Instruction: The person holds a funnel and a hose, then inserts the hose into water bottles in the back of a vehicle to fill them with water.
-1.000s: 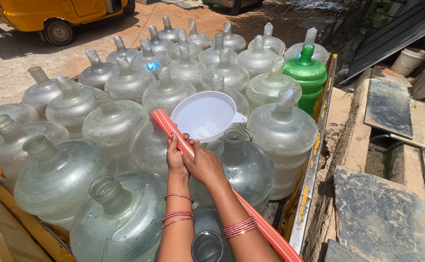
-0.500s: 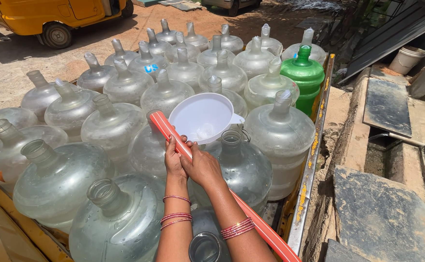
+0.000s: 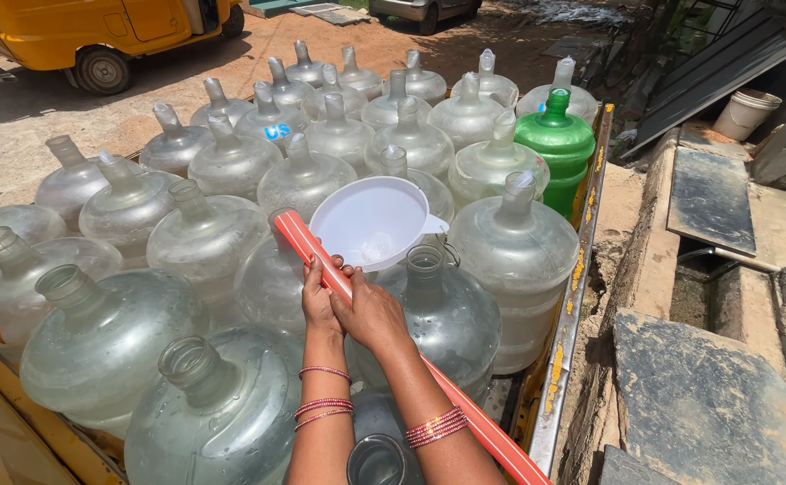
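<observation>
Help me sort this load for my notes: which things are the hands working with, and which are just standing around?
In hand:
- left hand and right hand, both gripping the red pipe
- white funnel at the pipe's end
- open clear jug beneath the funnel

Standing about:
- green jug
- yellow vehicle
- white bucket
- stone slabs

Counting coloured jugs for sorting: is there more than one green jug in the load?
No, only one green jug stands among the clear jugs, near the far right edge.
</observation>
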